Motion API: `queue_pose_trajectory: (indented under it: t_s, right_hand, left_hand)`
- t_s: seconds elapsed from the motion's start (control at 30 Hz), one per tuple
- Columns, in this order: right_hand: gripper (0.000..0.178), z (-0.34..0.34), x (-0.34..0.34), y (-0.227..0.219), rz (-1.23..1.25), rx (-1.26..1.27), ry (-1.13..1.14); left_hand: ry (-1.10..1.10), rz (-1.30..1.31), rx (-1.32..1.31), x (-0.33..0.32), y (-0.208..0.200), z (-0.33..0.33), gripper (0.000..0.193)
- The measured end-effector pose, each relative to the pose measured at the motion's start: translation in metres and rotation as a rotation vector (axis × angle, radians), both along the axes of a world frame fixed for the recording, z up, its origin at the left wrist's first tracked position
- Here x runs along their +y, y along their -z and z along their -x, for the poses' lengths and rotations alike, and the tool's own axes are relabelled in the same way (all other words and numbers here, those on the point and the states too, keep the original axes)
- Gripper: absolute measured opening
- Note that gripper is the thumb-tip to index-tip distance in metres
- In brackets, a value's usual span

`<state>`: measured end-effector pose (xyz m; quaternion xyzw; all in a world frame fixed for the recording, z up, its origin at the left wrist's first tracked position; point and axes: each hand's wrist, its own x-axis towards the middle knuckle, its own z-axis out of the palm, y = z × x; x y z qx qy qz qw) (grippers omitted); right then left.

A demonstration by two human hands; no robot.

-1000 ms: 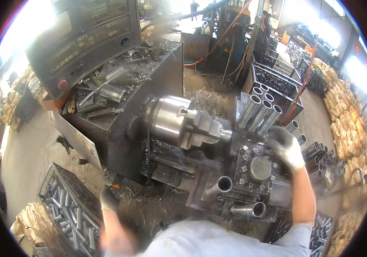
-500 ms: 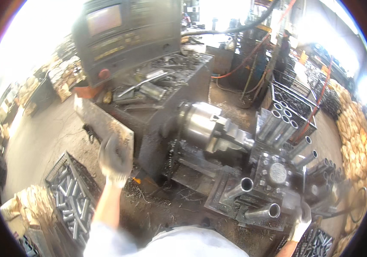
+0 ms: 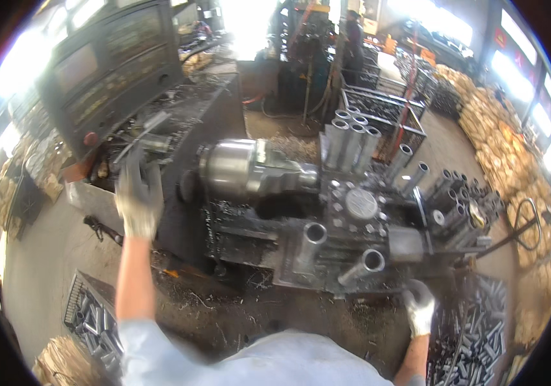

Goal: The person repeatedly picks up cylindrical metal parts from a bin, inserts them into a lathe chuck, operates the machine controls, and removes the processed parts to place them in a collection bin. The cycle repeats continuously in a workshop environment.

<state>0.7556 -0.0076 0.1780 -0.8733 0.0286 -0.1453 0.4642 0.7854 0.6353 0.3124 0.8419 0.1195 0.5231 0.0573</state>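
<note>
I stand at a metal lathe with a shiny chuck (image 3: 237, 168) and a tool turret (image 3: 359, 206) that carries several tube-shaped holders. My left hand (image 3: 138, 193), in a grey work glove, is raised in front of the lathe's headstock and the cluttered tray (image 3: 159, 138) below the control panel; its fingers are spread and hold nothing. My right hand (image 3: 419, 307), in a white glove, hangs low beside the front corner of the turret, above a crate of short metal tubes (image 3: 475, 341). Whether it holds anything is hidden.
A dark control panel (image 3: 95, 71) stands at the upper left. A wire crate of metal tubes (image 3: 92, 318) sits on the floor at lower left. Wire baskets (image 3: 385, 112) and stacked sacks (image 3: 501, 141) lie behind the lathe. Another person (image 3: 354, 32) stands far back.
My left hand has risen from near the floor crate up toward the headstock tray. My right hand stays low at the turret's front. The view has shifted left and up.
</note>
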Motion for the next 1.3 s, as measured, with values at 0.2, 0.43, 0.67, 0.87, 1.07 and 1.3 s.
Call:
queue_pose_trajectory:
  t_s: [0.2,0.43,0.67,0.87,1.07,1.3]
  right_hand:
    - [0.039,-0.03,0.004,0.03,-0.192,0.229,-0.206]
    - [0.072,-0.078,0.055,0.05,0.024,0.21,-0.567]
    - [0.016,-0.03,0.139,0.055,-0.003,0.089,-0.741]
    - [0.044,0.162,0.261,0.094,0.212,-0.032,-1.429]
    - [0.048,0.39,0.329,0.096,0.515,0.02,-2.216]
    - [0.05,0.596,0.33,0.046,0.639,-0.125,-2.78]
  left_hand:
    - [0.218,0.739,0.702,-0.213,0.227,0.166,0.019]
    - [-0.147,1.193,1.312,-0.283,0.311,0.308,0.05]
    - [-0.238,1.272,1.032,-0.322,0.305,0.408,0.056]
    - [-0.634,1.605,0.716,-0.393,0.319,0.595,0.054]
    - [-1.229,1.702,0.211,-0.509,0.337,0.749,0.052]
    - [-1.552,1.974,-0.349,-0.651,0.346,0.781,0.052]
